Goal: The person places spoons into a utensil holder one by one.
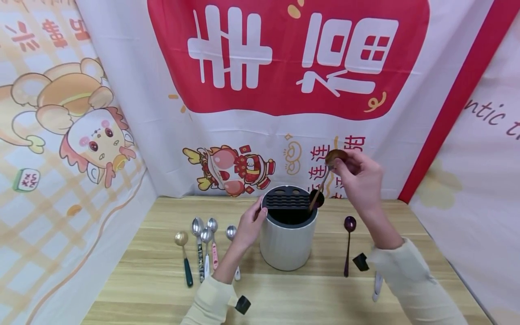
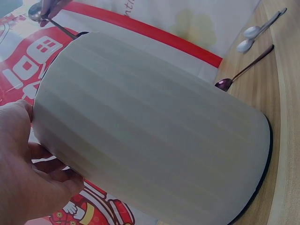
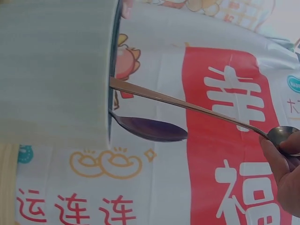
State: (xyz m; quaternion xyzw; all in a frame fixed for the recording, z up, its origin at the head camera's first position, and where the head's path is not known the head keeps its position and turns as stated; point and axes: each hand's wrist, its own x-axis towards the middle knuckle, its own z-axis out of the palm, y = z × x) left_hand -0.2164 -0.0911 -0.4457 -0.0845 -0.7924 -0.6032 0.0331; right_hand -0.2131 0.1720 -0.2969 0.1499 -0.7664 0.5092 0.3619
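A pale ribbed utensil holder (image 1: 286, 248) with a black slotted top stands upright on the table. My left hand (image 1: 249, 225) grips its left side near the rim, fingers curled against the wall in the left wrist view. With thumb and fingers, my right hand (image 1: 363, 180) pinches a long-handled metal spoon (image 3: 187, 105) by its bowl, above the holder's right side. The spoon slants down, its handle's lower end inside the opening. Beside it, a dark purple spoon (image 3: 152, 129) stands in the holder, bowl up. The holder's inside is too dark to make out.
Left of the holder lie a gold spoon with a green handle (image 1: 187, 271) and several silver spoons (image 1: 197, 225). To the right lie a purple spoon (image 1: 349, 224) and a light-handled utensil (image 1: 378, 286) partly behind my right arm. A printed cloth (image 1: 243, 122) hangs behind the table.
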